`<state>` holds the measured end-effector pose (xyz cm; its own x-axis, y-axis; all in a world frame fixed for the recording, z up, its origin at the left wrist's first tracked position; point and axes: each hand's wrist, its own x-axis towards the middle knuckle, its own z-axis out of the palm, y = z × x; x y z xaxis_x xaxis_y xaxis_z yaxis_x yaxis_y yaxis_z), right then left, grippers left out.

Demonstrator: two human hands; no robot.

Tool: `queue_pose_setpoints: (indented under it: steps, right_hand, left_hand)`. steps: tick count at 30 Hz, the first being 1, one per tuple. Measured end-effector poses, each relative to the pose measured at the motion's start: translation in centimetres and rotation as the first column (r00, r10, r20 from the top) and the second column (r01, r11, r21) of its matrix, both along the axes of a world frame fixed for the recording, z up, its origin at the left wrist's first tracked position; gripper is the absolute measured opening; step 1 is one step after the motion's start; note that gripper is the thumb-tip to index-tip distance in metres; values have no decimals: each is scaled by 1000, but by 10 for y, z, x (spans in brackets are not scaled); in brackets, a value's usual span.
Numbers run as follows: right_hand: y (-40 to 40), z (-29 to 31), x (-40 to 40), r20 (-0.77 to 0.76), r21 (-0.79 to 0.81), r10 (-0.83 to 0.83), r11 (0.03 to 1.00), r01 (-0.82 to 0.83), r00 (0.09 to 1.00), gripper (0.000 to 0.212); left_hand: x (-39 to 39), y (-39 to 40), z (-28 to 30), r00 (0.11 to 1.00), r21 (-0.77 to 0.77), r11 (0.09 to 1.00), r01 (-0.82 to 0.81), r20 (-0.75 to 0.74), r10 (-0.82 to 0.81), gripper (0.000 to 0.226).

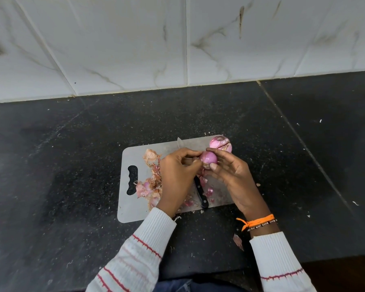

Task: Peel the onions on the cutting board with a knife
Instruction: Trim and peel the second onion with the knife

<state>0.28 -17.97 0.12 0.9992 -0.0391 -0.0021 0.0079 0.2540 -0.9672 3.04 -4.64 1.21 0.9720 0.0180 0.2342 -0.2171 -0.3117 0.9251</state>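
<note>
Right hand (230,173) grips onion (208,159); left hand (177,171) pinches its skin: advise peeling downward, clear of the knife (200,194).

Peel heap (151,182) crowding board's (135,211) left

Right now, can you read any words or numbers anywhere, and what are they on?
No words can be read here.
Dark wristband on the right wrist: tiny light marks that may be letters, too small and blurred to read.
Cutting board, knife handle, onions and wall tiles: no writing shows on them.
</note>
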Motion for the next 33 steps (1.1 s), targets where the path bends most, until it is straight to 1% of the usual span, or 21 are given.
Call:
queue_pose_setpoints:
  steps: [2,4,7,11,14,16,18,20,22,24,25,27,29,33]
  right_hand:
    - [1,-1,1,-9,3,-2,1000,2,1000,33]
    - [1,-1,2,-12,22,-11,1000,11,1000,33]
    - [1,-1,2,-22,65,-27,997,29,999,36]
    - [0,0,1,-25,84,-35,996,37,999,37]
    - [-1,1,0,-24,107,-14,994,16,1000,33]
    - [-2,1,0,-28,116,-13,993,17,1000,32]
    - [-2,2,0,-39,125,-19,992,24,999,31]
    - [-3,2,1,-66,187,-22,982,34,998,28]
    - [-5,3,1,-87,271,-7,962,31,996,30]
    - [-6,4,1,-86,306,8,952,19,996,37]
    - [-6,4,1,-85,311,13,950,14,996,39]
    - [-6,3,0,-86,301,11,953,15,996,32]
    - [-6,3,-1,-87,289,2,957,24,996,32]
    - [-7,2,-3,-65,219,-5,975,19,998,35]
  left_hand:
    - [0,1,-1,998,-43,999,-28,-56,26,27]
    - [-2,1,-1,994,-122,991,-45,-108,32,27]
    - [-5,-2,2,990,-238,971,-33,-139,-1,13]
    - [-6,-5,1,997,-182,983,10,-79,-25,18]
    - [-5,-6,-2,999,-184,983,-7,-46,-2,11]
    - [-4,-7,-3,1000,-136,991,-18,-15,16,7]
    - [-4,-8,-4,999,-70,997,-31,-13,30,7]
    - [-2,-8,-6,997,-46,997,-56,-46,54,13]
    - [-1,-7,-10,993,-91,994,-65,-103,56,14]
    - [-2,-6,-11,989,-154,986,-57,-146,34,12]
    - [-2,-6,-10,988,-179,983,-51,-156,23,14]
    - [-5,-9,-4,985,-219,975,-34,-172,-4,23]
    - [-7,-11,4,981,-242,970,-21,-190,-26,26]
    - [-10,-15,9,981,-262,965,-6,-189,-45,18]
